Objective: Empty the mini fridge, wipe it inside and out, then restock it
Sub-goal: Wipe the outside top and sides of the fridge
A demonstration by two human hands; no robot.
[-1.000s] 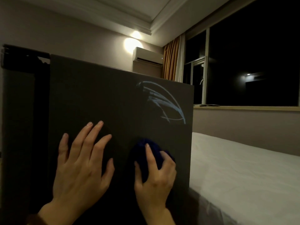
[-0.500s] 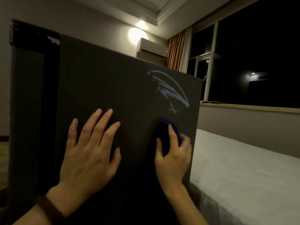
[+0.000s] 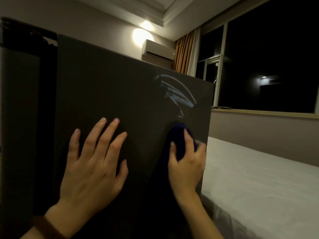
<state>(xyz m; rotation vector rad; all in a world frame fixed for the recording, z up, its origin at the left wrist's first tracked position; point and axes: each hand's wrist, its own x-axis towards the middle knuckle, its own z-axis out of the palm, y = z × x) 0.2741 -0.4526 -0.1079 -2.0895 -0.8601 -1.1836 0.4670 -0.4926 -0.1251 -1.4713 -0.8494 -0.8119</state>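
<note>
Right hand [image 3: 187, 167] slid cloth [image 3: 179, 135] rightward across fridge [image 3: 120, 94].

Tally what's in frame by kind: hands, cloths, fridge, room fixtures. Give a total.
Hands: 2, left hand flat on the panel, right hand gripping the cloth
Cloths: 1, dark blue cloth
Fridge: 1, dark mini fridge
Room fixtures: 3, air conditioner, wall lamp, bed
Total: 7

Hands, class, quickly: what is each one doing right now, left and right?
Left hand: open, fingers spread flat on the fridge.
Right hand: grips the cloth against the fridge.
</note>
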